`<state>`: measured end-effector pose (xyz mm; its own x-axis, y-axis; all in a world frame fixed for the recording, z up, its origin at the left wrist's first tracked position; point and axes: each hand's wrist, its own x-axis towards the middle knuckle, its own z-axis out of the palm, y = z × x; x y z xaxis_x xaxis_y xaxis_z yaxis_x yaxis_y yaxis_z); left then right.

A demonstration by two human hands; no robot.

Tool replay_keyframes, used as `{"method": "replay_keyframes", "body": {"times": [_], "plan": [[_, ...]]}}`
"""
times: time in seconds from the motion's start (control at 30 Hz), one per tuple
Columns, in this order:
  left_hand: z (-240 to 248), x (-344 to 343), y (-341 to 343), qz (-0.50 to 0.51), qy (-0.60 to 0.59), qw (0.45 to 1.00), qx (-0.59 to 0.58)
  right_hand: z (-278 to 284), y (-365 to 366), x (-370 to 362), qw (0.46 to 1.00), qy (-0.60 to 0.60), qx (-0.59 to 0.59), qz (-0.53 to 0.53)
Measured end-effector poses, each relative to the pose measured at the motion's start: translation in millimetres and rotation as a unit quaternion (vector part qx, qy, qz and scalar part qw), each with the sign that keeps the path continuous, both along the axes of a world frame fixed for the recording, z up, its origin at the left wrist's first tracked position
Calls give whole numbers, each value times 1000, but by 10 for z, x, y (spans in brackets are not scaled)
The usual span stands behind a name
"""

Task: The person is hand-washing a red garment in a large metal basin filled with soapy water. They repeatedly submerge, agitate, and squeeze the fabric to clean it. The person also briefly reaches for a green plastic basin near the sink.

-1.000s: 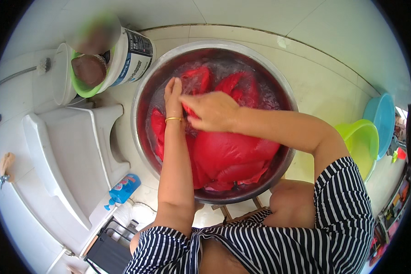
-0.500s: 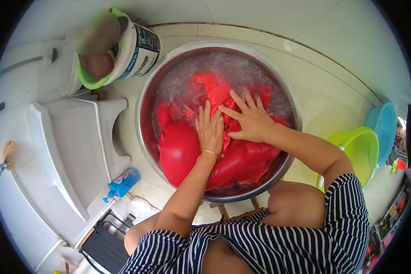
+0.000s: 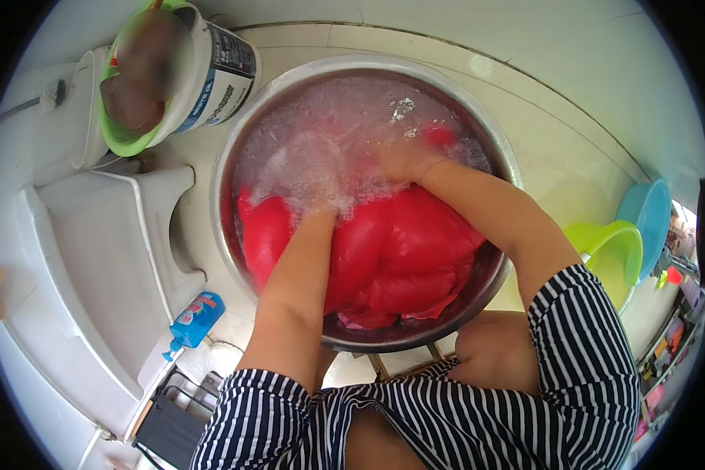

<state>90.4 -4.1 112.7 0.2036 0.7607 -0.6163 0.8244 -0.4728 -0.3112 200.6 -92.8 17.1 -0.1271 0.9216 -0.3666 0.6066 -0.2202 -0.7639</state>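
A wide metal basin (image 3: 503, 157) holds cloudy, foaming water (image 3: 329, 102) and a bulky, puffed-up red fabric item (image 3: 384, 251). The cloth bulges above the surface in the near half, and a small red patch shows at the far right. My left hand (image 3: 315, 194) is plunged past the wrist into the froth at the cloth's far edge. To its right, my right hand (image 3: 409, 160) is also under water, only its blurred back showing. The fingers of both hands are hidden, so their grip does not show.
White buckets with a green basin (image 3: 125, 145) stand at the far left. A white squat toilet or sink-like fixture (image 3: 110, 258) and a blue bottle (image 3: 197, 319) lie on the left. Yellow-green (image 3: 615, 251) and blue (image 3: 644, 215) basins stand on the right.
Both hands, earlier spread on top of the red cloth, have pushed down and forward beneath the water. The cloth's far part has sunk, and foam has churned up around my wrists.
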Motion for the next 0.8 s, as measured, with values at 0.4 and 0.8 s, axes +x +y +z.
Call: {"method": "replay_keyframes", "body": {"times": [0.4,0.8], "plan": [[-1107,-546,349,118,-330,936,-37,310,264,220,962,182,-127,-158],[553,-567,-773,156,-697,683,151,736,-97,-303,996,-1,75,-49]]}}
